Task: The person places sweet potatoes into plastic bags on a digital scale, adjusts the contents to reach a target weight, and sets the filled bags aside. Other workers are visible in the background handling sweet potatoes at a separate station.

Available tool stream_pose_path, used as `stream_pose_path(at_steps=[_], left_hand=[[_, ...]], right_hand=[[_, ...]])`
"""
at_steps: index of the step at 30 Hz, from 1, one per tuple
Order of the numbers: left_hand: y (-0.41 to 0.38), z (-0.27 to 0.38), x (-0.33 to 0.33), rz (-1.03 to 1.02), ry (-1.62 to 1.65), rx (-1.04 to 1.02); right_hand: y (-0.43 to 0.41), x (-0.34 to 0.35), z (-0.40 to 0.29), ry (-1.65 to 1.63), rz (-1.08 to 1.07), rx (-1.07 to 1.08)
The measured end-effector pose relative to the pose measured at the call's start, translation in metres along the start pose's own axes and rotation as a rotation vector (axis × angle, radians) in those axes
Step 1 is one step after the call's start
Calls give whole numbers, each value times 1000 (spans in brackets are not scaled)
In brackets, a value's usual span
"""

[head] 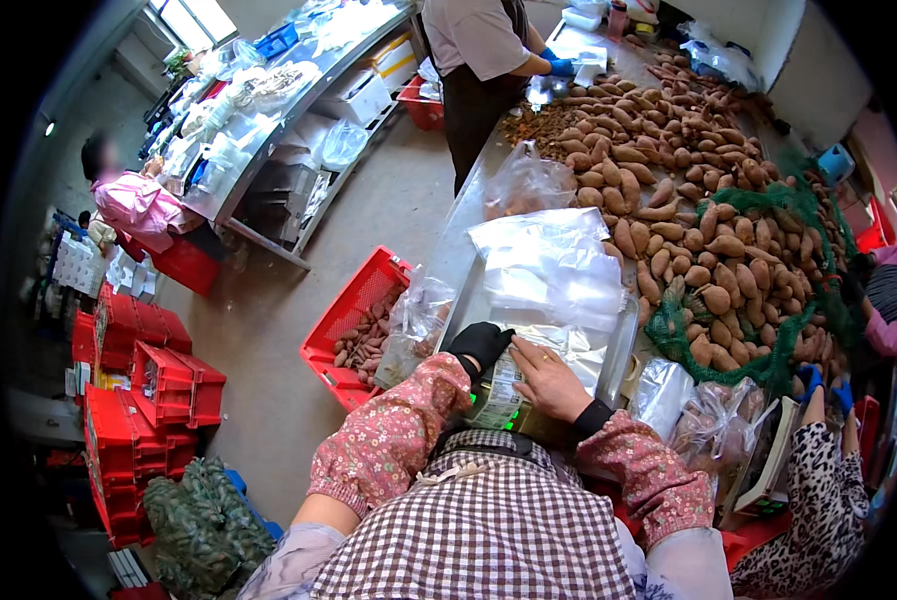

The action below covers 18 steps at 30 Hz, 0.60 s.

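Note:
My left hand (481, 346), in a black glove, has its fingertips at the upper end of a strip of printed labels (502, 390). My bare right hand (552, 377), with a ring, lies flat with its fingers beside the same strip. Both hands are over a metal tray (625, 352) with clear plastic bags (549, 274) spread in it. Green lit digits of a scale (510, 425) show under the strip near my apron. Whether the left fingers pinch the strip is unclear.
Sweet potatoes (628, 187) cover the table at the right, some in green netting (775, 375). A red crate (328, 330) of sweet potatoes stands left of the table. A co-worker in blue gloves (561, 66) stands ahead; another's blue-gloved hands (842, 394) are at the right. Stacked red crates (118, 450) are far left.

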State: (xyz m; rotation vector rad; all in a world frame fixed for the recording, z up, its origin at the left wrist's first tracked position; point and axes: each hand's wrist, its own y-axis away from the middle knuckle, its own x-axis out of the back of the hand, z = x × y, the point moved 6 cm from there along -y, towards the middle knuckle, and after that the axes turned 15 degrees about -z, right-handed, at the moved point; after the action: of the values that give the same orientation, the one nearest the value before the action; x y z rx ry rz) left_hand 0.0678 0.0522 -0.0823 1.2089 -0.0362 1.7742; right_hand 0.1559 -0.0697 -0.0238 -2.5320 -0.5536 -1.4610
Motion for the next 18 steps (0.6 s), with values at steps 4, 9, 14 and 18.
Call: stream_pose_path(at_steps=[4,9,14,18], left_hand=[[21,-15,-1,-297,672,84],[36,-28,-1,-391,242,-138],[12,-5,-3,-437,242,-202],[4,-18,-36,-321,545,-256]], right_hand=[[0,-12,5,89,-77,10],[1,-10,5,57,-107,-45],[7,-60,35,-76,-177,-79],[8,-58,36,-116,-180,-49]])
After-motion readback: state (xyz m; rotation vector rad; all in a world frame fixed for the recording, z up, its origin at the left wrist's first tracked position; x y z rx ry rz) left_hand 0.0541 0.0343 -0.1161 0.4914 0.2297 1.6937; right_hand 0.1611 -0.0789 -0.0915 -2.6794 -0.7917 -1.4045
